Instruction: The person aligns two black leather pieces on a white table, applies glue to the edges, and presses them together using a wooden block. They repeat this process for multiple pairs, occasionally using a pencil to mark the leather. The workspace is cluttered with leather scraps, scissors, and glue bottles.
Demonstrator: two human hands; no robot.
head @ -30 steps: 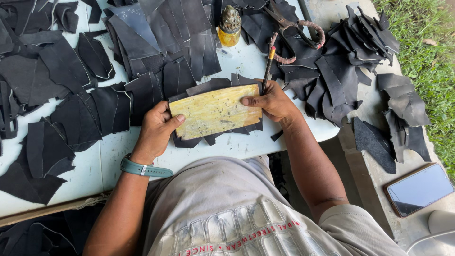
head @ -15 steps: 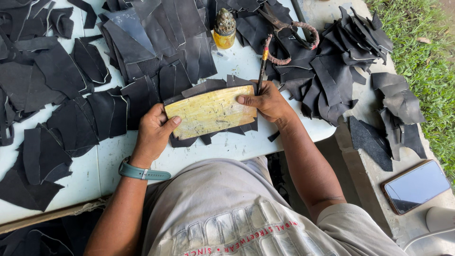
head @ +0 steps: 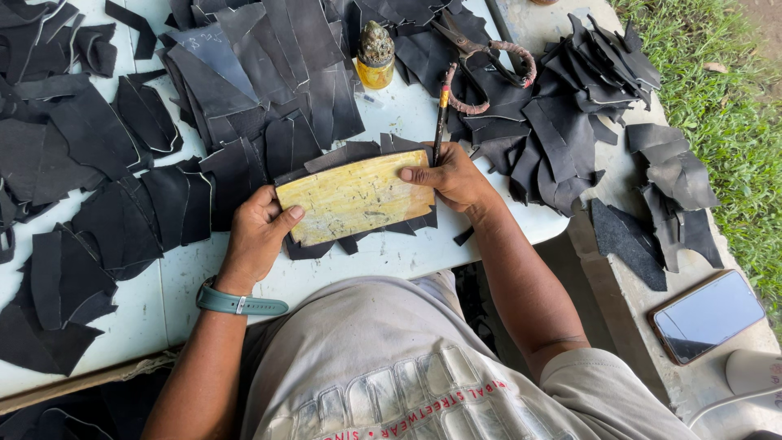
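Hands rest on one work piece at the middle of the table. The left hand [head: 257, 232] is half closed and presses the left end of a yellowish template [head: 356, 195], thumb on top and fingers curled at its edge. The right hand [head: 452, 178] holds down the right end with the thumb and at the same time closes on a thin marking tool [head: 440, 118], which stands almost upright and points toward 12 o'clock. The template lies flat on a dark leather piece [head: 358, 236], whose edges show around it at 6 o'clock and at 12 o'clock.

I judge that the work is in its middle: many cut black leather pieces [head: 130, 212] already lie spread from 9 o'clock to 11 o'clock, and one more heap [head: 570, 106] lies at 2 o'clock, while the piece under the template is not yet finished. I cannot tell if a line is already drawn on it.

Both forearms come from 6 o'clock and open outward; the left wrist carries a grey-green watch [head: 236, 303]. At 12 o'clock stands a small yellow bottle [head: 375, 61], and beside it, at 1 o'clock, lie scissors [head: 489, 53] with wrapped handles. The white table [head: 383, 261] ends at 3 o'clock, where a phone [head: 707, 316] lies on a concrete ledge at 4 o'clock.
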